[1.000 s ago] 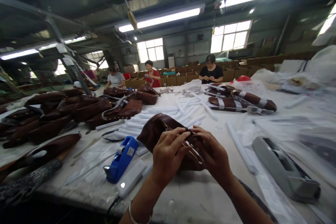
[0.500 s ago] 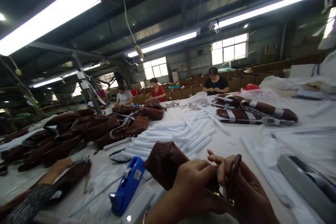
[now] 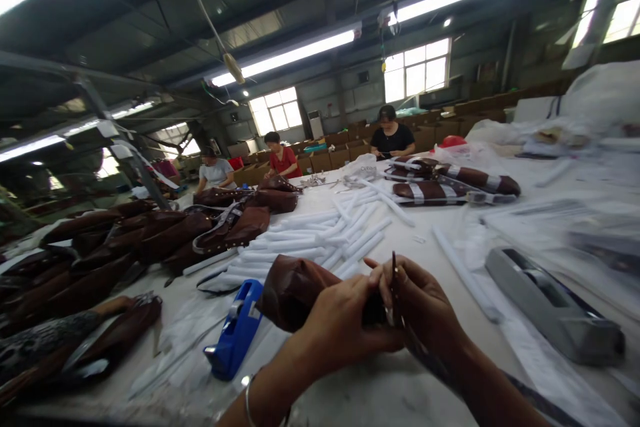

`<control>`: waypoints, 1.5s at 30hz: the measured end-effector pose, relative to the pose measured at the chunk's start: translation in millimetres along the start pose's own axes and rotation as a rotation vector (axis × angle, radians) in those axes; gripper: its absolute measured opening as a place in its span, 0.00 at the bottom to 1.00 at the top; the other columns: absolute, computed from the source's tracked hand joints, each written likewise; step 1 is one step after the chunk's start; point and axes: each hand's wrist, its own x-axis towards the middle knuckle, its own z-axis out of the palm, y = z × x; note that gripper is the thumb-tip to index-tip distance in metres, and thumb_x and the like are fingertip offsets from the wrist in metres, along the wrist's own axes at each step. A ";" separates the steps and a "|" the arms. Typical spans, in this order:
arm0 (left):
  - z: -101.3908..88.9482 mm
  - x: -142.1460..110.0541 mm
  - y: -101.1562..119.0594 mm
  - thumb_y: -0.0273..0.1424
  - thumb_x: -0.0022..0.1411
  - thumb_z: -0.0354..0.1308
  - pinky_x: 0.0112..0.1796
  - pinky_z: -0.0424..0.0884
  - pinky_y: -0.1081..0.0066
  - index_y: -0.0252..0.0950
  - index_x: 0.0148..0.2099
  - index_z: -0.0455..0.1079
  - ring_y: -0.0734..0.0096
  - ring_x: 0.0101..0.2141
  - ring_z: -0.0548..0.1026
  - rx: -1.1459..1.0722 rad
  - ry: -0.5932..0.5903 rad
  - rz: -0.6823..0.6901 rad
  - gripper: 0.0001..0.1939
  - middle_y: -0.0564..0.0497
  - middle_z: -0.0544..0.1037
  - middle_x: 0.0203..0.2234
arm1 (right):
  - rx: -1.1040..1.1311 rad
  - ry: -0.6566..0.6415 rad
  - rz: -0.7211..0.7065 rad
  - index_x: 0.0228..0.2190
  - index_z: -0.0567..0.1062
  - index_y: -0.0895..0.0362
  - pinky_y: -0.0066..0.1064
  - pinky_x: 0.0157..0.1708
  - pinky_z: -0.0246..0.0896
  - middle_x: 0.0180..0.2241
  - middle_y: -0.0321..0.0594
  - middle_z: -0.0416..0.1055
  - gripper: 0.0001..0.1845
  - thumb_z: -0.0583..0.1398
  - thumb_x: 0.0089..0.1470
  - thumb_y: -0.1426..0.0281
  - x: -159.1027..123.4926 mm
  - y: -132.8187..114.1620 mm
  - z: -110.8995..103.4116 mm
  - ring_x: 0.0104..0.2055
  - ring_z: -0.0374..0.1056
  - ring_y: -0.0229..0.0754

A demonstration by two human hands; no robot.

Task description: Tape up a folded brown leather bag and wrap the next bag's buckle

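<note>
My left hand (image 3: 345, 327) is closed around the near end of a brown leather bag (image 3: 293, 290) that lies on the white table (image 3: 380, 387). My right hand (image 3: 425, 303) grips the same end from the right, fingers pinched on a thin dark strap (image 3: 395, 280) that stands up between them. A silver bangle (image 3: 247, 403) circles my left wrist. The part of the bag under my palms is hidden.
A blue tape dispenser (image 3: 235, 333) sits left of the bag, a grey one (image 3: 550, 307) to the right. White foam strips (image 3: 320, 237) lie behind. Brown bags (image 3: 125, 240) are piled at left, where another person's arm (image 3: 55, 337) rests. Wrapped bags (image 3: 450, 183) lie far right. Three people work at the far end.
The strap in my right hand has been pulled upright. The camera tilted up and then back down a little. A co-worker's arm came in at the lower left.
</note>
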 end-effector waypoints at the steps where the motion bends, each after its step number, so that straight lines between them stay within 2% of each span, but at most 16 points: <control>1: 0.2 0.6 -4.1 0.40 0.53 0.72 0.45 0.72 0.63 0.40 0.56 0.70 0.56 0.43 0.77 0.028 0.027 -0.015 0.30 0.48 0.78 0.44 | -0.002 0.007 -0.048 0.27 0.72 0.52 0.48 0.62 0.54 0.23 0.35 0.66 0.17 0.60 0.64 0.55 2.5 -1.0 1.7 0.31 0.67 0.44; 4: 3.0 -0.1 -15.1 0.42 0.55 0.71 0.46 0.70 0.63 0.41 0.52 0.71 0.58 0.44 0.76 -0.009 0.144 -0.027 0.25 0.48 0.77 0.45 | 0.029 0.055 -0.144 0.26 0.70 0.52 0.49 0.63 0.54 0.21 0.34 0.62 0.18 0.59 0.63 0.55 8.8 -1.7 4.6 0.35 0.67 0.47; 12: 14.9 -11.5 -14.8 0.39 0.57 0.70 0.49 0.69 0.67 0.39 0.51 0.71 0.61 0.46 0.74 -0.399 0.394 -0.090 0.22 0.50 0.77 0.45 | 0.037 0.132 -0.092 0.30 0.62 0.49 0.48 0.52 0.67 0.23 0.34 0.58 0.18 0.59 0.59 0.51 6.0 1.7 5.5 0.41 0.68 0.51; 14: 16.6 -12.2 -14.4 0.38 0.57 0.70 0.52 0.68 0.66 0.39 0.53 0.71 0.59 0.50 0.74 -0.437 0.421 -0.112 0.23 0.49 0.77 0.48 | 0.047 0.118 -0.046 0.33 0.63 0.49 0.45 0.48 0.70 0.29 0.37 0.67 0.16 0.57 0.62 0.51 3.9 4.6 8.2 0.47 0.69 0.51; 16: 16.4 -12.4 -14.2 0.37 0.57 0.70 0.54 0.67 0.65 0.40 0.54 0.71 0.59 0.52 0.73 -0.466 0.445 -0.132 0.24 0.49 0.77 0.49 | 0.042 0.077 -0.018 0.40 0.67 0.48 0.43 0.48 0.71 0.44 0.40 0.72 0.15 0.55 0.65 0.50 0.9 9.5 12.2 0.54 0.67 0.51; 19: 13.5 -13.2 -13.8 0.38 0.57 0.70 0.52 0.69 0.67 0.41 0.54 0.71 0.62 0.49 0.75 -0.511 0.477 -0.172 0.25 0.50 0.78 0.47 | -0.101 -0.018 -0.022 0.57 0.66 0.46 0.43 0.61 0.59 0.61 0.40 0.64 0.23 0.54 0.67 0.50 -5.3 17.4 17.1 0.63 0.59 0.51; 21: 10.7 -14.6 -14.8 0.40 0.56 0.71 0.50 0.71 0.68 0.40 0.54 0.71 0.63 0.46 0.76 -0.535 0.498 -0.203 0.26 0.51 0.79 0.45 | -0.269 -0.080 0.001 0.60 0.67 0.47 0.41 0.63 0.54 0.60 0.40 0.66 0.25 0.56 0.67 0.52 -9.7 21.0 16.7 0.63 0.59 0.51; 24: 4.9 -17.5 -22.4 0.42 0.56 0.70 0.49 0.71 0.69 0.38 0.55 0.71 0.63 0.45 0.76 -0.560 0.595 -0.247 0.27 0.49 0.79 0.44 | -0.536 -0.147 0.025 0.53 0.75 0.49 0.40 0.54 0.64 0.50 0.39 0.75 0.20 0.58 0.66 0.54 -12.8 25.6 3.4 0.52 0.70 0.52; 26: -1.2 -19.0 -32.3 0.44 0.57 0.69 0.48 0.71 0.72 0.38 0.56 0.71 0.66 0.45 0.76 -0.609 0.701 -0.244 0.28 0.49 0.78 0.44 | -0.729 -0.156 0.010 0.49 0.78 0.50 0.40 0.48 0.68 0.45 0.39 0.77 0.18 0.58 0.66 0.54 -10.6 30.3 -18.3 0.46 0.73 0.52; 29: -14.2 -19.2 -49.7 0.47 0.58 0.68 0.42 0.70 0.79 0.40 0.55 0.72 0.76 0.38 0.74 -0.782 0.860 -0.205 0.27 0.51 0.75 0.41 | -1.133 0.078 -0.058 0.48 0.78 0.51 0.48 0.47 0.68 0.43 0.45 0.77 0.19 0.56 0.65 0.54 -1.4 38.8 -62.9 0.45 0.73 0.56; 32: -27.0 -16.7 -59.4 0.47 0.57 0.68 0.38 0.70 0.82 0.40 0.54 0.73 0.81 0.34 0.72 -0.871 0.959 -0.203 0.27 0.51 0.74 0.41 | -1.385 0.378 -0.237 0.58 0.70 0.57 0.60 0.57 0.59 0.55 0.56 0.69 0.28 0.58 0.63 0.54 6.4 44.9 -86.4 0.58 0.63 0.64; 34: -31.5 -12.8 -56.7 0.45 0.56 0.70 0.38 0.70 0.82 0.40 0.54 0.73 0.80 0.35 0.72 -0.858 0.978 -0.212 0.27 0.51 0.75 0.42 | -1.315 0.277 -0.314 0.63 0.64 0.56 0.58 0.62 0.54 0.61 0.54 0.62 0.31 0.58 0.64 0.57 5.3 48.8 -73.3 0.63 0.57 0.61; 38: -29.1 -1.8 -32.7 0.40 0.55 0.72 0.44 0.70 0.79 0.41 0.55 0.73 0.76 0.41 0.74 -0.787 0.855 -0.172 0.26 0.51 0.76 0.42 | -0.894 -0.189 -0.223 0.66 0.57 0.50 0.47 0.64 0.56 0.63 0.45 0.60 0.34 0.60 0.64 0.60 -9.6 66.2 -1.8 0.65 0.57 0.51; 41: -26.1 2.7 -11.7 0.38 0.55 0.72 0.45 0.71 0.75 0.40 0.55 0.73 0.72 0.42 0.74 -0.696 0.714 -0.155 0.26 0.51 0.76 0.41 | -0.795 -0.278 -0.199 0.68 0.51 0.50 0.52 0.67 0.49 0.66 0.47 0.55 0.46 0.67 0.58 0.58 -17.1 91.4 40.3 0.68 0.51 0.54; 43: -28.4 0.9 -0.4 0.39 0.54 0.72 0.44 0.73 0.74 0.41 0.55 0.74 0.71 0.41 0.74 -0.685 0.673 -0.140 0.27 0.50 0.76 0.41 | -0.925 -0.293 -0.225 0.68 0.50 0.51 0.59 0.68 0.41 0.68 0.50 0.50 0.53 0.71 0.51 0.57 -15.6 110.1 50.4 0.69 0.45 0.59; 45: -34.9 -4.8 9.5 0.39 0.53 0.73 0.42 0.73 0.74 0.42 0.55 0.74 0.72 0.39 0.73 -0.681 0.702 -0.093 0.28 0.50 0.75 0.41 | -1.100 -0.282 -0.272 0.68 0.51 0.53 0.64 0.67 0.34 0.69 0.52 0.46 0.52 0.71 0.51 0.63 -9.7 125.2 48.3 0.70 0.41 0.62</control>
